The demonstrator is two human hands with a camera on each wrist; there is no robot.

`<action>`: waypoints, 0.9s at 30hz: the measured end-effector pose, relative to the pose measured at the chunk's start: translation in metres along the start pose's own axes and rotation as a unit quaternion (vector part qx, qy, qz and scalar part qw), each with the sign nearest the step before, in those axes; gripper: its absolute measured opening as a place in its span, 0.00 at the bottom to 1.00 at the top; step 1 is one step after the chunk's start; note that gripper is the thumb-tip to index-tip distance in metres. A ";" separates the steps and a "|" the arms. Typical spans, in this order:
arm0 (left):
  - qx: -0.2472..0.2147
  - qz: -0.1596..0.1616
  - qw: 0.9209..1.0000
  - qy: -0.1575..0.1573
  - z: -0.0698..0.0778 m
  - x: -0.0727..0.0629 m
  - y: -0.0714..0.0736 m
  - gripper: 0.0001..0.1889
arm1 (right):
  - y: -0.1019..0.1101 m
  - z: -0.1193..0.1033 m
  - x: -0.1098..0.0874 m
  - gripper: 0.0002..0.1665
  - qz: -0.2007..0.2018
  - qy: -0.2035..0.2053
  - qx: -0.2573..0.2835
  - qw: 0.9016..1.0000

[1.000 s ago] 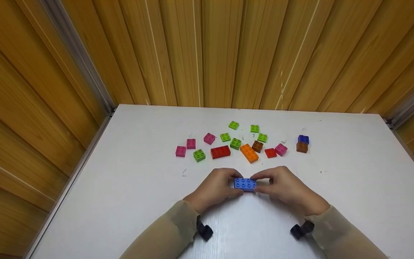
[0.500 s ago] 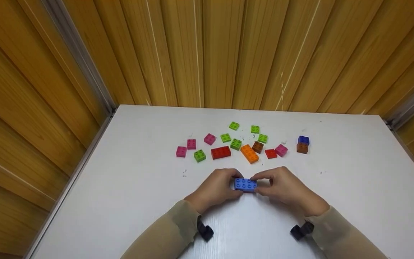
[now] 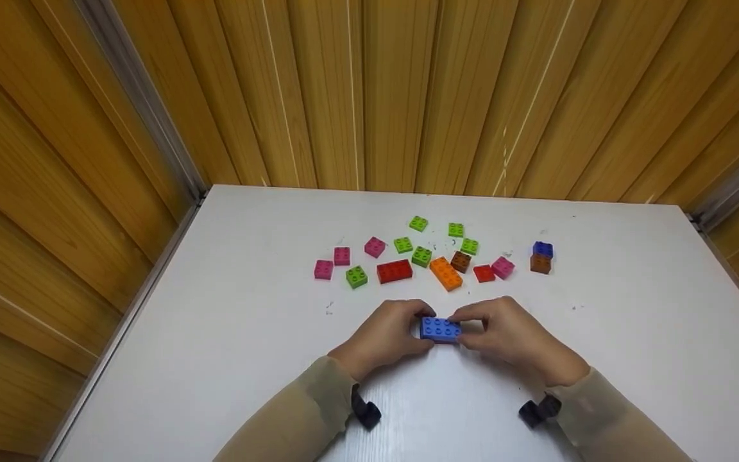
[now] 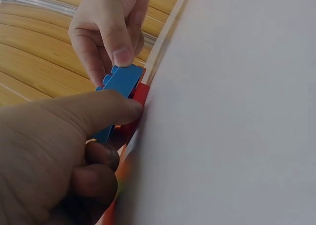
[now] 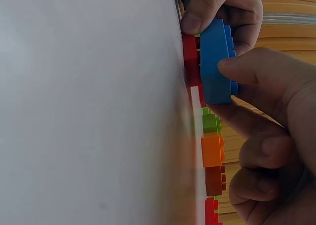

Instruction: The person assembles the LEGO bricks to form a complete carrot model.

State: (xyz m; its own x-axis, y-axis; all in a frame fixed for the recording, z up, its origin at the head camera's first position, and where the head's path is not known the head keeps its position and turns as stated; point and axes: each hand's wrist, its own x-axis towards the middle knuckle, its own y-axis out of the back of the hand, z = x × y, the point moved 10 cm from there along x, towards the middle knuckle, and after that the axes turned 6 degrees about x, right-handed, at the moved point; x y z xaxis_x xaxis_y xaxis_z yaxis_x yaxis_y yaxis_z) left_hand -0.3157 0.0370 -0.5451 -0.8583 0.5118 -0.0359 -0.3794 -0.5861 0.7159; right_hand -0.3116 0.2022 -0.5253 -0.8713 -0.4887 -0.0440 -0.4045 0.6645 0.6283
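Note:
In front of the person, both hands work at a blue eight-stud toy brick [image 3: 441, 328] just over a red toy brick [image 5: 189, 62]. The right hand [image 3: 507, 333] pinches the blue brick at its right end between thumb and forefinger. From the other side the left hand [image 3: 383, 337] grips the red brick, its thumb low on that brick's side in the left wrist view. Red studs show in a narrow gap under the blue brick in the right wrist view. The head view leaves only a thin red strip showing below the blue one.
Behind the hands lie loose bricks: a long red brick [image 3: 394, 271], an orange brick [image 3: 446, 274], a brown brick [image 3: 460, 261], and several green and pink ones. At the right, a dark blue brick [image 3: 543, 249] adjoins another brown one. Wood-look panels [image 3: 395, 96] border the white table [image 3: 247, 289].
The blue brick has slid very slightly to the right, and the right fingertips with it. Otherwise both hands keep their place and the loose bricks lie as before.

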 end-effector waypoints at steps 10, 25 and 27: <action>-0.005 0.004 1.000 -0.015 -0.001 0.000 0.002 0.17 | -0.003 -0.010 0.001 0.17 0.007 0.033 -0.007 0.999; 0.014 0.014 1.000 -0.006 0.000 0.001 0.005 0.19 | -0.005 -0.010 0.000 0.17 -0.006 0.021 0.002 1.000; 0.010 0.014 1.000 0.004 -0.001 0.001 0.005 0.19 | -0.005 -0.007 0.001 0.17 -0.007 0.013 -0.001 1.000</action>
State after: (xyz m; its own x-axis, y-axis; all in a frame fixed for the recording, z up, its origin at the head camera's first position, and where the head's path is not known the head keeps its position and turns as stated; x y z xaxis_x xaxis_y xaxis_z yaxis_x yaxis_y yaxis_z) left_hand -0.3192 0.0341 -0.5427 -0.8714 0.4901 -0.0219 -0.3486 -0.5872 0.7305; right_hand -0.3083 0.1945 -0.5227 -0.8579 -0.5127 -0.0336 -0.4167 0.6560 0.6294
